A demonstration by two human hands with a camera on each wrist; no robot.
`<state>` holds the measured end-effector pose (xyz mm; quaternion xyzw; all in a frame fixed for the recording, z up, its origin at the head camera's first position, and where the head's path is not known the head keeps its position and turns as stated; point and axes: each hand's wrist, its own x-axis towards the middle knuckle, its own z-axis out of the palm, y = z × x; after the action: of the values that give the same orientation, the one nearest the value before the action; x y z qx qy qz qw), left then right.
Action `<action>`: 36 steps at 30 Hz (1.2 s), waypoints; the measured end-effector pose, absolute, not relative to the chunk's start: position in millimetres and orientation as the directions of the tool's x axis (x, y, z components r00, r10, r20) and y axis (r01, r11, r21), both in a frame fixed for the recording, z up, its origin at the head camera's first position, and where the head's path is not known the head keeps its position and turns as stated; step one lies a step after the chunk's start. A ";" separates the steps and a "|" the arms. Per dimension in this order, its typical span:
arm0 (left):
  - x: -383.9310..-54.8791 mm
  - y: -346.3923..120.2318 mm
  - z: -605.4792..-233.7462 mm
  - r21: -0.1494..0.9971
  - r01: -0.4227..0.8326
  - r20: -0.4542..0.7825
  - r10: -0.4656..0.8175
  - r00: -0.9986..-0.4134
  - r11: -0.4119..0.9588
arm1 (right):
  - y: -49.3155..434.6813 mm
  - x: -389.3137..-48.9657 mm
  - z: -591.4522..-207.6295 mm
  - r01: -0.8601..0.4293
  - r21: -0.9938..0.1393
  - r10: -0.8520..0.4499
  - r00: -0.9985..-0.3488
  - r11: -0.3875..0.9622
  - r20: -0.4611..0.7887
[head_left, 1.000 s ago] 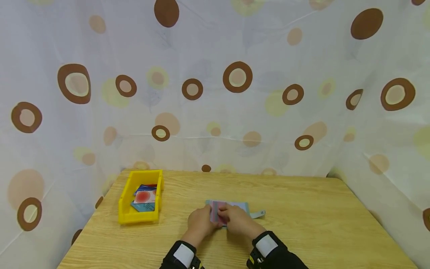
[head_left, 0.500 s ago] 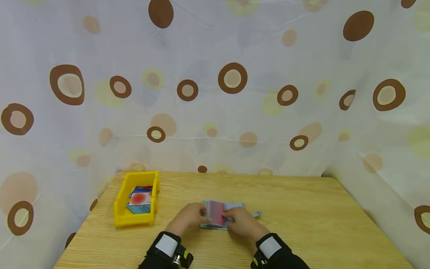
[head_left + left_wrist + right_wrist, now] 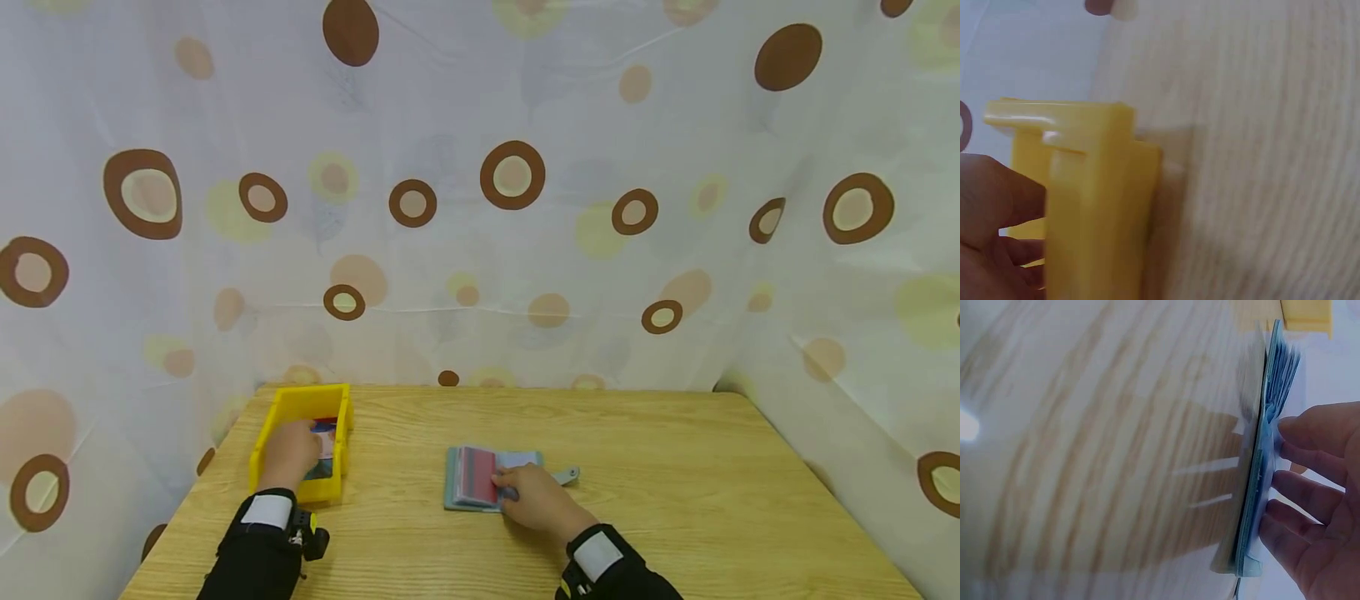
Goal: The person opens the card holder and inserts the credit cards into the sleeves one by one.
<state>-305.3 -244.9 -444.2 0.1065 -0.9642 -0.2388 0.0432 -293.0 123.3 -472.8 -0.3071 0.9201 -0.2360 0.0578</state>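
An open card holder (image 3: 455,479) with a light-blue cover and clear leaves lies on the table; a pink-striped leaf (image 3: 480,477) faces up. Its snap strap (image 3: 567,476) sticks out to the right. My right hand (image 3: 534,497) rests on the right half of the holder, thumb and fingertips touching it at the leaves' edge. In the right wrist view its fingers (image 3: 1297,490) lie against the inner face. My left hand (image 3: 290,454) reaches into the yellow bin (image 3: 343,450) over the cards (image 3: 326,446). Its fingertips are hidden behind the bin wall in the left wrist view.
A wooden table (image 3: 645,450) carries the bin at its left and the holder at the middle. A spotted curtain (image 3: 480,250) hangs around the back and sides of the table.
My left hand has left the card holder and moved left into the yellow bin. My right hand stays at the holder's right half, with the leaves lying visible.
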 end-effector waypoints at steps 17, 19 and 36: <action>-294.1 -237.7 -475.4 0.417 -0.275 0.120 -0.353 -0.928 0.866 | 118.2 -288.0 -476.1 -0.538 -0.482 -0.582 -0.810 0.692 0.070; -293.5 -237.5 -474.6 0.423 -0.276 0.126 -0.357 -0.925 0.863 | 117.9 -288.3 -476.4 -0.541 -0.467 -0.576 -0.814 0.700 0.079; -300.6 -239.1 -462.1 0.479 -0.153 0.325 -0.336 -0.884 0.865 | 124.5 -294.7 -480.6 -0.520 -0.475 -0.557 -0.827 0.710 0.073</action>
<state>-300.6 -239.1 -462.1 0.1294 -0.9439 -0.2258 0.2032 -294.7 124.5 -480.6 -0.2913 0.9239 -0.2453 0.0379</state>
